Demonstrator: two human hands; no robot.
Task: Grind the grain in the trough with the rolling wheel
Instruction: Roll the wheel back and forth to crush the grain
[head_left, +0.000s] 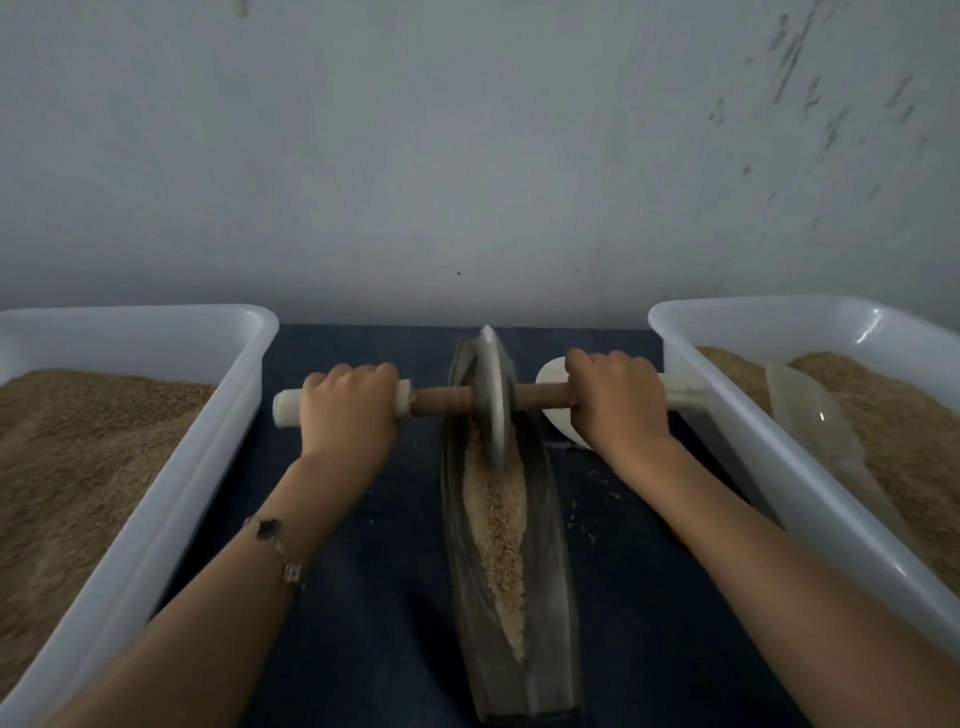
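Note:
A long, narrow metal trough (558, 597) lies on the dark table, running away from me, with a strip of pale crushed grain (496, 530) along its groove. The grey metal rolling wheel (493, 395) stands upright in the far part of the trough, on a wooden axle (441, 402) with white end grips. My left hand (348, 410) grips the left handle. My right hand (615, 400) grips the right handle. Both arms reach forward on either side of the trough.
A white plastic tub (156, 525) of brown grain stands at the left. Another white tub (810, 483) at the right holds grain and a translucent scoop (815, 421). A white rounded object (558, 415) lies behind my right hand. Some spilled grains (587, 514) dot the table. A grey wall rises behind.

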